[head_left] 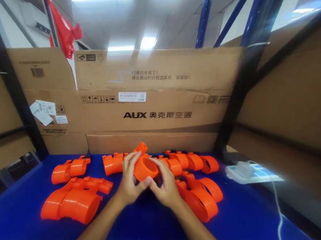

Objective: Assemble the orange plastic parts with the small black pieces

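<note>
Between my two hands, above the middle of the blue table (137, 229), is an orange plastic ring-shaped part (146, 169) with a narrow arm sticking up behind it. My left hand (129, 178) grips its left side, thumb low at the front. On the other side my right hand (164, 182) wraps round it, and the two thumb tips meet at its lower edge. Similar orange parts lie to the left (71, 202) and to the right (200, 198) of my forearms. A row of them (179, 163) along the back is partly hidden by my hands.
Cardboard (103, 118) printed with AUX walls off the back. A white power strip (252, 172) with a plugged-in adapter and cable sits at the right edge. Dark metal posts (233, 101) stand at both sides. A red bag (65, 30) hangs at upper left.
</note>
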Motion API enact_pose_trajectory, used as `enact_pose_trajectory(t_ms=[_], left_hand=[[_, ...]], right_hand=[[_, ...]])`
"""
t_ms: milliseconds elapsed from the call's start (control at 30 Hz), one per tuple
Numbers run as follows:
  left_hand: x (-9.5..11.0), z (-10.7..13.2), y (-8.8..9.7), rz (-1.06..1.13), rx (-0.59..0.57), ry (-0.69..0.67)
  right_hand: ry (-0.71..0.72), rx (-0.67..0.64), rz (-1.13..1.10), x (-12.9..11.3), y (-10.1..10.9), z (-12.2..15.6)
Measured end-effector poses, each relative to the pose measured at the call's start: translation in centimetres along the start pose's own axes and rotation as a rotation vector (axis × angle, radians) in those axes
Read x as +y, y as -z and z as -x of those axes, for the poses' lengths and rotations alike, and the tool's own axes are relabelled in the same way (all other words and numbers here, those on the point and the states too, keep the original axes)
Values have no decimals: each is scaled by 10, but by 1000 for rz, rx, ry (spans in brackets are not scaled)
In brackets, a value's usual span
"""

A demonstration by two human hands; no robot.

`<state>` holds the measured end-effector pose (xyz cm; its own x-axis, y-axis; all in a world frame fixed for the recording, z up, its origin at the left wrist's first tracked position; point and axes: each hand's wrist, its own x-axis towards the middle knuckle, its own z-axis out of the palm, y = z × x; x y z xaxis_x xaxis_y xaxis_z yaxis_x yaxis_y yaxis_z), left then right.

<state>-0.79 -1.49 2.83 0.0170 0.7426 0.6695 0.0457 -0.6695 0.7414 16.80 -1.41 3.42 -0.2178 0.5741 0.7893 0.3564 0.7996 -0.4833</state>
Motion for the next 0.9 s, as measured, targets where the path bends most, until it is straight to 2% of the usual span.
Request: enact_pose_trajectory(t_ms=[100,200,267,367,467,567,667,767,900], left_hand=[[9,-2,-1,-82,-146,-56],[22,-9,3,-132,-182,-73],[35,-15,13,-186,-215,-93],[56,-27,45,-318,-293,-136],[67,-44,100,-431,-265,-49],[60,-60,161,-618,-324,56],[39,-68,205,-796,-376,158],[16,-67,221,-968,-474,210],[-5,-63,217,-1045,-587,246]], right_hand=[[8,4,-12,0,2,2],[22,-27,-60,-1,5,3],[29,-44,-92,-1,7,4],[-11,-11,-97,0,6,4],[-59,78,-79,3,3,4],[-59,102,-76,3,1,3],[-40,64,-56,2,1,3],[-34,59,-45,1,2,3],[-53,93,-58,1,3,2]])
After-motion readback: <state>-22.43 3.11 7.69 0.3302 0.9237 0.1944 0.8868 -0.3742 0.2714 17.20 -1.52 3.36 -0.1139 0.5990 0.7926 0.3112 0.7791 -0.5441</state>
